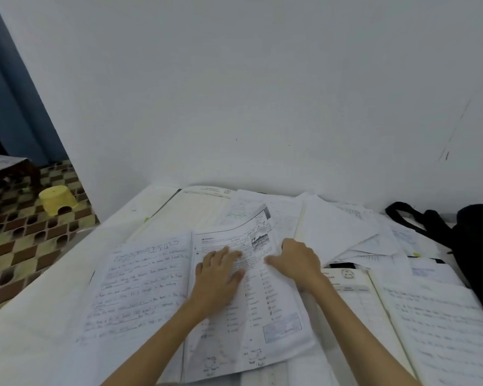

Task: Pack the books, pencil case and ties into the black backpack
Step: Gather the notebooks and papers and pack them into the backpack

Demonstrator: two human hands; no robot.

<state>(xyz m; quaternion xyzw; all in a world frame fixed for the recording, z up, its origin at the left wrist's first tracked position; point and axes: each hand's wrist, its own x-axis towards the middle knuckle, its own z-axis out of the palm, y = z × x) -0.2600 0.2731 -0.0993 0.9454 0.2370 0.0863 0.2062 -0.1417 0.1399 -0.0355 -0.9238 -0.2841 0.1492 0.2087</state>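
Both hands are working the open book (234,296) lying in the middle of the white counter (39,316).

Left hand (221,271) is pressing flat on the printed right-hand page, fingers straight and spread, gripping nothing.

Right hand (296,260) is sitting at the right edge of the same page, fingers curling over the edge and thumb pointing left across the paper. It looks like it's pinching the page edge, but the fingertips are hidden, so not fully certain.

The left-hand page is carrying handwritten lines; the right-hand page is showing print and a small photo near the top.

More books and loose papers (346,229) are lying spread behind and to the right of the hands, overlapping each other. Another open notebook (435,324) is lying at the right, just beside the book under the hands.

Black backpack (477,246) is sitting at the far right end of the counter against the wall, strap (413,218) trailing left toward the papers.

Pencil case and ties: can't pick them out.

Off the counter to the left, a yellow stool (57,199) is standing on the patterned floor (20,240).
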